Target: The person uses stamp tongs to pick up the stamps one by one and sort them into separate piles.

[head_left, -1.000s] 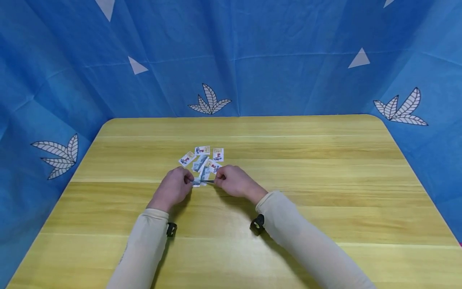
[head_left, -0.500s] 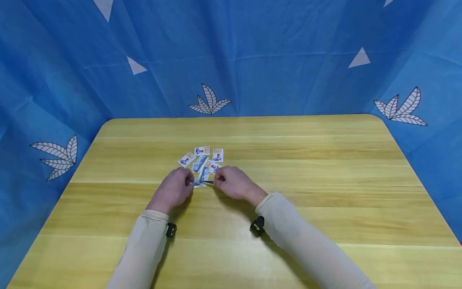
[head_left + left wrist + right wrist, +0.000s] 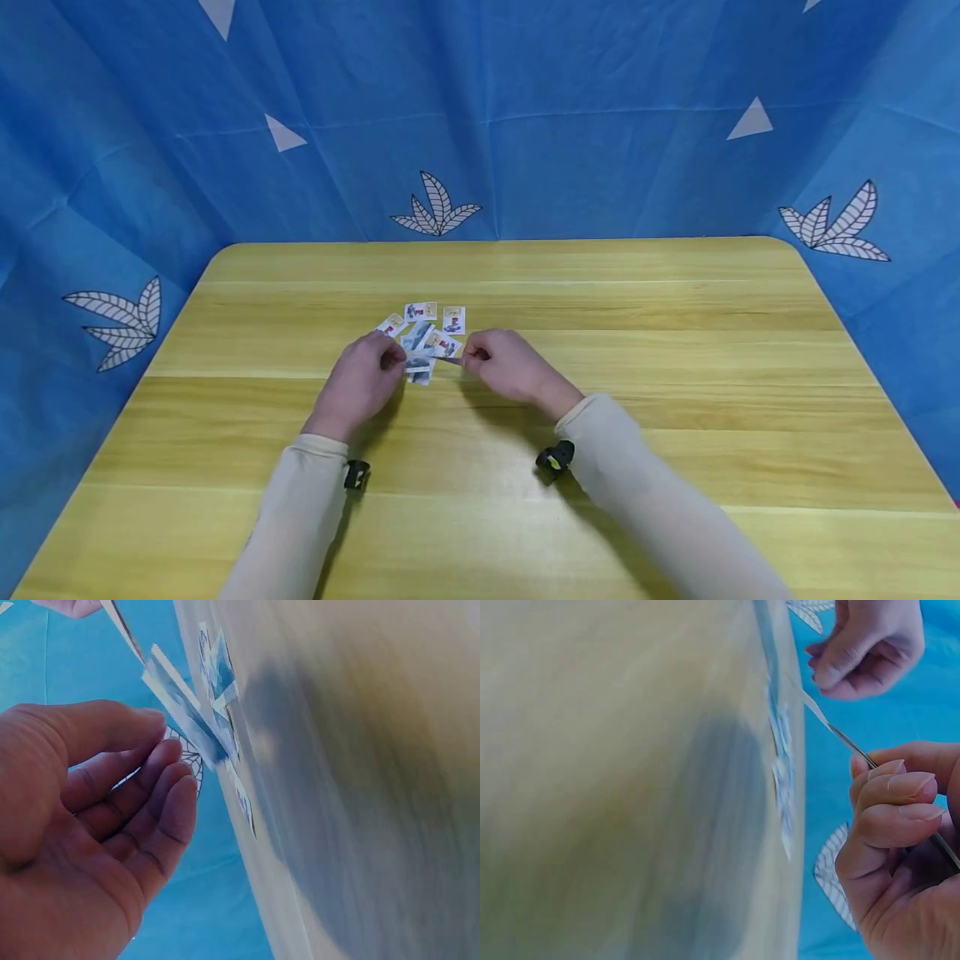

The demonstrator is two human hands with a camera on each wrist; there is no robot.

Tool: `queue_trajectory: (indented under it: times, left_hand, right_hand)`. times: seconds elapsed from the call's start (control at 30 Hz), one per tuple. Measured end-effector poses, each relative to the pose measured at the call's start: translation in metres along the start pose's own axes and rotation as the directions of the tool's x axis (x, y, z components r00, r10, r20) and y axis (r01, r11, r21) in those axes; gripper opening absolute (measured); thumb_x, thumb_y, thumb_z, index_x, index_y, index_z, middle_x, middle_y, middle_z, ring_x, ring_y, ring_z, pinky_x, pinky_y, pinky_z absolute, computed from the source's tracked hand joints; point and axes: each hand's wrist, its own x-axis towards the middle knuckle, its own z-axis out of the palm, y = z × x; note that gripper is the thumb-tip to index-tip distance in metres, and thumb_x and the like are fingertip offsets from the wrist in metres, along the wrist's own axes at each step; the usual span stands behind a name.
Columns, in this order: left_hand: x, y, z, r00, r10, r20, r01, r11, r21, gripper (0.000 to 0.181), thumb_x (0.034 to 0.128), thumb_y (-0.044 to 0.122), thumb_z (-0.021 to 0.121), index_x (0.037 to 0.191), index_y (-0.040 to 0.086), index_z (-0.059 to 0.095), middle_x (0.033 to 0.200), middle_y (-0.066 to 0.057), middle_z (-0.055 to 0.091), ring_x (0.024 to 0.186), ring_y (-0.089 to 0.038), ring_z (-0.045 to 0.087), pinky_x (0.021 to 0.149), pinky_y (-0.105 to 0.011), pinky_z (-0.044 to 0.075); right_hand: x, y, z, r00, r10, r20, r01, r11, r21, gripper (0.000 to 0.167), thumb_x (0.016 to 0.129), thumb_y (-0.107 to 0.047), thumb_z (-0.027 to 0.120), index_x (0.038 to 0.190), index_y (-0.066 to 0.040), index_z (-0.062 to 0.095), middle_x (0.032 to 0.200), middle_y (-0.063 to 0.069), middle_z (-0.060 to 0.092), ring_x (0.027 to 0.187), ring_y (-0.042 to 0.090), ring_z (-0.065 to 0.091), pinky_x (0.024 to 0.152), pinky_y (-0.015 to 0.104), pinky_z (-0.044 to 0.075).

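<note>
My right hand (image 3: 510,364) grips a pair of thin metal tweezers (image 3: 851,744), whose tips pinch the edge of a small blue-grey stamp (image 3: 184,705) with pale borders. This stamp is tilted, raised above the loose pile in the wrist views. Beside its other end is my left hand (image 3: 358,379), thumb and fingers loosely curled; in the right wrist view (image 3: 870,652) a small gap seems to lie between fingertips and stamp. Under and behind it, other stamps (image 3: 442,343) lie overlapping. The left hand partly covers a tilted stamp (image 3: 391,324).
Two separate stamps with red and yellow pictures, one sideways (image 3: 421,312) and one upright (image 3: 453,320), lie at the back of the pile. The wooden table (image 3: 675,333) stretches to both sides. A blue curtain (image 3: 585,167) hangs behind it.
The right hand has moved right and slightly away from me, with the tweezers drawing up the stamp. The left hand has shifted slightly forward, now covering part of the tilted stamp.
</note>
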Motion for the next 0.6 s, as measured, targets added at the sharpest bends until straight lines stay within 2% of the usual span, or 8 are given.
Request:
queue_trajectory:
  times: [0.13,0.23,0.37,0.47,0.6]
  left_hand:
    - [0.002,0.003,0.003,1.0,0.016,-0.003,-0.016,1.0,-0.005,0.006,0.0858,-0.001,0.066,0.091,-0.001,0.068,0.088,-0.009,0.061,0.083,-0.026,0.058,0.076,-0.04,0.049]
    - [0.004,0.003,0.005,0.999,0.033,0.014,-0.033,0.999,0.009,0.006,0.0853,-0.002,0.066,0.091,-0.001,0.068,0.087,-0.009,0.062,0.091,-0.03,0.06,0.079,-0.041,0.05]
    - [0.008,0.005,0.008,0.998,0.041,0.05,-0.043,0.998,0.04,0.008,0.0846,-0.002,0.069,0.093,-0.002,0.069,0.088,-0.01,0.062,0.094,-0.032,0.06,0.081,-0.042,0.05]
    - [0.008,0.008,0.01,0.996,0.028,0.08,-0.033,0.998,0.058,0.01,0.0847,0.0,0.069,0.094,-0.003,0.069,0.089,-0.01,0.061,0.087,-0.028,0.058,0.079,-0.042,0.049]
    - [0.009,0.012,0.011,0.994,0.0,0.111,-0.008,0.997,0.078,0.011,0.0853,0.0,0.068,0.096,-0.003,0.069,0.091,-0.009,0.062,0.087,-0.027,0.057,0.081,-0.041,0.049]
  right_hand:
    - [-0.005,0.008,-0.013,1.0,0.019,-0.021,-0.017,0.998,0.064,0.018,0.1,-0.012,0.053,0.094,-0.002,0.067,0.08,0.006,0.059,0.062,0.015,0.043,0.061,0.031,0.038]
    - [-0.01,0.015,-0.026,0.998,0.036,-0.045,-0.031,0.994,0.102,0.02,0.101,-0.013,0.053,0.097,-0.001,0.068,0.085,0.012,0.061,0.061,0.017,0.042,0.06,0.032,0.038]
    - [-0.017,0.027,-0.044,0.993,0.073,-0.088,-0.063,0.991,0.115,0.021,0.1,-0.014,0.053,0.1,0.0,0.068,0.088,0.016,0.061,0.065,0.02,0.044,0.063,0.035,0.039]
    - [-0.023,0.037,-0.055,0.989,0.102,-0.111,-0.089,0.989,0.116,0.021,0.101,-0.015,0.054,0.102,0.0,0.068,0.087,0.016,0.06,0.066,0.021,0.044,0.063,0.036,0.039]
    - [-0.029,0.047,-0.064,0.983,0.127,-0.13,-0.112,0.987,0.119,0.02,0.101,-0.015,0.054,0.103,0.0,0.067,0.082,0.012,0.057,0.065,0.022,0.042,0.061,0.036,0.038]
